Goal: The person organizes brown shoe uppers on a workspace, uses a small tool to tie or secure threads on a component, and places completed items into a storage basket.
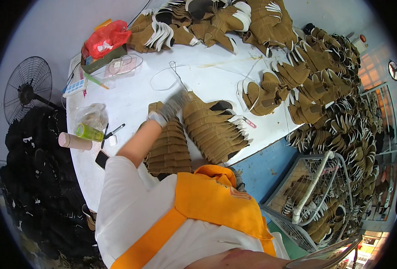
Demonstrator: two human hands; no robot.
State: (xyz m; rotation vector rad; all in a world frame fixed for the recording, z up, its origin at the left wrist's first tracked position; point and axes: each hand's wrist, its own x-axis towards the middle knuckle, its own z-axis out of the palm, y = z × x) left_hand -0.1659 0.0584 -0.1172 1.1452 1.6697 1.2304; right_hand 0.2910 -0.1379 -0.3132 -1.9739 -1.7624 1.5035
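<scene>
My left hand (174,109), in a grey glove with a white cuff, reaches over the far ends of two rows of brown shoe uppers; its fingers are smeared by motion. The left row of uppers (168,145) lies under my forearm. Beside it, the right row of uppers (212,127) overlaps in a long stack with white and black linings showing. A thin metal wire with a looped end (178,74) sticks out beyond my left hand. Only a bit of my right hand's grey glove (239,179) shows beside my orange apron (216,201); its fingers are hidden.
More uppers (261,96) are heaped along the back and right of the white table (131,96). A pink-handled cutter (249,122) lies right of the stack. Bottles (75,141), a phone (101,159) and a box with a red bag (106,40) stand left. A wire cart (310,193) stands right.
</scene>
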